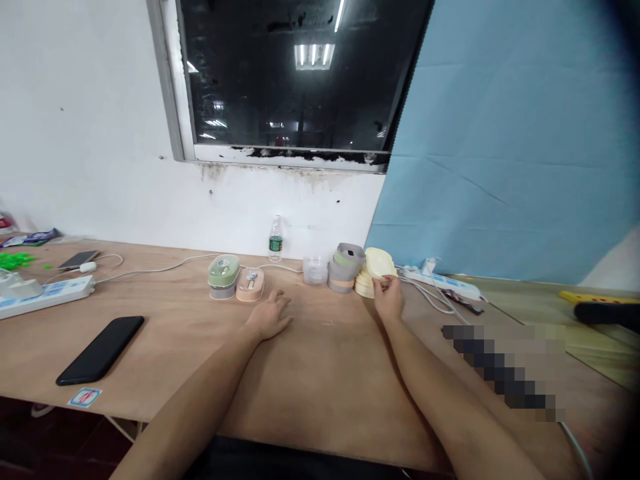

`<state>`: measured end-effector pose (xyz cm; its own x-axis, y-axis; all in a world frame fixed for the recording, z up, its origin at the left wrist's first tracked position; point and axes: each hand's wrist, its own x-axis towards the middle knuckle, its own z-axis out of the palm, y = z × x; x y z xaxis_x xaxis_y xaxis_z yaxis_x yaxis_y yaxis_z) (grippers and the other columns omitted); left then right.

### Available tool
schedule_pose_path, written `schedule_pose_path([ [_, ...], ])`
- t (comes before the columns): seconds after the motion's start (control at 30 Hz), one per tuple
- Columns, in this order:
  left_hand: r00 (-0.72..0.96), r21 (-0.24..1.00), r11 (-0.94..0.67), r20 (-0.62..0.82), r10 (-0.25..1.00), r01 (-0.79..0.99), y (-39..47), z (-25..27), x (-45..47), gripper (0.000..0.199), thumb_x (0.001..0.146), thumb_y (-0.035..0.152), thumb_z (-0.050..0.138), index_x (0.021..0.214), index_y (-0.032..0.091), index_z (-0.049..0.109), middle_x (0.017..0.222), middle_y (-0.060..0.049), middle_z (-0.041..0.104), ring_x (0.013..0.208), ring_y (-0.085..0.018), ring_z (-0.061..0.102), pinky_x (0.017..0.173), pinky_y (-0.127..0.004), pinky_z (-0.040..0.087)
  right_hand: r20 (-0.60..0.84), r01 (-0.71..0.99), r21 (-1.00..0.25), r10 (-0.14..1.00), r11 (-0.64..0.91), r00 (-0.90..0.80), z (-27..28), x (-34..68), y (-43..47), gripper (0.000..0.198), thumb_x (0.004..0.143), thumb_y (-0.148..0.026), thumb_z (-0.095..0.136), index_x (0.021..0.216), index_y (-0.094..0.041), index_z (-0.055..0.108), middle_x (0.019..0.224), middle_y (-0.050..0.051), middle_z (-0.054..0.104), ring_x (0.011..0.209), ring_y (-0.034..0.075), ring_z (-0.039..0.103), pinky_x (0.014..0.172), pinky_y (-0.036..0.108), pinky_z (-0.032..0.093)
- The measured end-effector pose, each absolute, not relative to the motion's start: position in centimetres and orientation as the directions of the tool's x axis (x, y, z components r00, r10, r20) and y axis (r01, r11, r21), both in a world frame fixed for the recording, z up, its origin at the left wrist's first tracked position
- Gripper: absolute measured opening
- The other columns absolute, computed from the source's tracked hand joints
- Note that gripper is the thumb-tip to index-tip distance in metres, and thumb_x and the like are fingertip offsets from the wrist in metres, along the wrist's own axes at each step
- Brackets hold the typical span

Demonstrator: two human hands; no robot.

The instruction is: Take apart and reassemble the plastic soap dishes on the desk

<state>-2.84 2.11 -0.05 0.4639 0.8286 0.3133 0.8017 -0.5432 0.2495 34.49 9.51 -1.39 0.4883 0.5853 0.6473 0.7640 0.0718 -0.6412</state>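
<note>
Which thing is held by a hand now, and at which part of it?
The right hand pinches the top cream-coloured lid of the stack at its near edge. The left hand holds nothing, resting flat on the table.

Desk clutter along a white wall

A black phone (101, 349) lies at lower left, a white power strip (44, 293) above it at the left edge, and a second phone (78, 259) with green bits (15, 259) further up. A water bottle (275, 239) and clear cup (315, 270) stand at centre, below the dark window (300, 73). Blue sheeting (515, 133) fills the upper right.
</note>
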Motion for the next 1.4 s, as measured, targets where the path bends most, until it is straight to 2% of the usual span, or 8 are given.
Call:
schedule_pose_path([
  [0.23,0.453,0.28,-0.544,0.33,0.828,0.791,2.1,-0.2,-2.8,0.051,0.086,0.043,0.053,0.131,0.021,0.047,0.142,-0.012,0.037,0.115,-0.026,0.057,0.1,-0.038,0.045,0.621,0.66,-0.737,0.529,0.144,0.578,-0.5,32.7,7.0,0.041,0.075,-0.051,0.056,0.099,-0.019,0.048,0.076,0.004,0.059,0.07,0.021,0.056,0.067,0.03,0.039],
  [0.43,0.434,0.342,-0.572,0.402,0.806,0.746,2.0,0.0,-2.8,0.069,0.086,0.044,0.052,0.144,0.017,0.026,0.141,-0.016,0.04,0.126,-0.028,0.048,0.103,-0.04,0.042,0.638,0.523,-0.732,0.707,0.436,0.304,-1.0,27.3,4.2,0.035,0.078,-0.047,0.053,0.1,-0.022,0.043,0.073,0.0,0.055,0.063,0.017,0.053,0.06,0.027,0.041],
  [0.57,0.373,0.444,-0.578,0.467,0.802,0.685,1.7,0.6,-2.8,0.081,0.089,0.048,0.049,0.149,0.014,0.008,0.138,-0.016,0.046,0.12,-0.027,0.053,0.099,-0.039,0.044,0.597,0.489,-0.735,0.791,0.469,0.138,-1.3,23.1,2.3,0.032,0.084,-0.049,0.05,0.101,-0.021,0.049,0.065,-0.003,0.051,0.056,0.016,0.047,0.056,0.026,0.038],
  [0.8,0.311,0.467,-0.517,0.45,0.837,0.717,1.4,1.5,-2.3,0.061,0.094,0.044,0.041,0.146,0.017,0.025,0.103,-0.008,0.067,0.091,-0.023,0.066,0.08,-0.033,0.049,0.519,0.532,-0.746,0.85,0.401,0.087,-1.0,21.5,1.7,0.04,0.082,-0.059,0.053,0.075,-0.02,0.053,0.054,-0.004,0.043,0.054,0.014,0.041,0.053,0.024,0.032],
  [0.9,0.307,0.473,-0.506,0.437,0.845,0.721,1.4,1.6,-2.2,0.057,0.093,0.044,0.043,0.142,0.017,0.033,0.102,-0.007,0.068,0.09,-0.021,0.066,0.078,-0.031,0.05,0.5,0.579,-0.73,0.862,0.363,0.089,-1.0,22.0,2.0,0.047,0.081,-0.063,0.051,0.062,-0.021,0.045,0.054,-0.003,0.044,0.054,0.013,0.041,0.052,0.024,0.03],
  [1.07,0.371,0.411,-0.502,0.358,0.857,0.761,1.6,1.5,-2.4,0.036,0.092,0.04,0.042,0.117,0.022,0.061,0.098,-0.005,0.07,0.087,-0.02,0.065,0.073,-0.029,0.049,0.408,0.709,-0.641,0.913,0.295,-0.011,-1.5,22.2,2.4,0.051,0.082,-0.061,0.048,0.054,-0.021,0.037,0.051,-0.003,0.043,0.052,0.012,0.039,0.049,0.024,0.023],
  [1.23,0.37,0.4,-0.476,0.316,0.874,0.783,2.1,0.9,-2.4,0.036,0.093,0.04,0.039,0.108,0.021,0.066,0.094,-0.006,0.07,0.085,-0.02,0.064,0.073,-0.029,0.048,0.355,0.796,-0.523,0.927,0.305,-0.121,-2.3,22.4,2.9,0.045,0.084,-0.053,0.047,0.053,-0.02,0.038,0.051,-0.003,0.045,0.052,0.012,0.041,0.049,0.024,0.021],
  [1.4,0.414,0.407,-0.496,0.277,0.867,0.767,2.4,0.3,-2.6,0.04,0.093,0.045,0.039,0.112,0.021,0.064,0.107,-0.007,0.067,0.096,-0.021,0.062,0.083,-0.031,0.049,0.325,0.842,-0.443,0.93,0.308,-0.17,-2.7,22.8,3.2,0.038,0.082,-0.043,0.05,0.053,-0.02,0.041,0.051,-0.003,0.046,0.051,0.011,0.041,0.05,0.025,0.019],
])
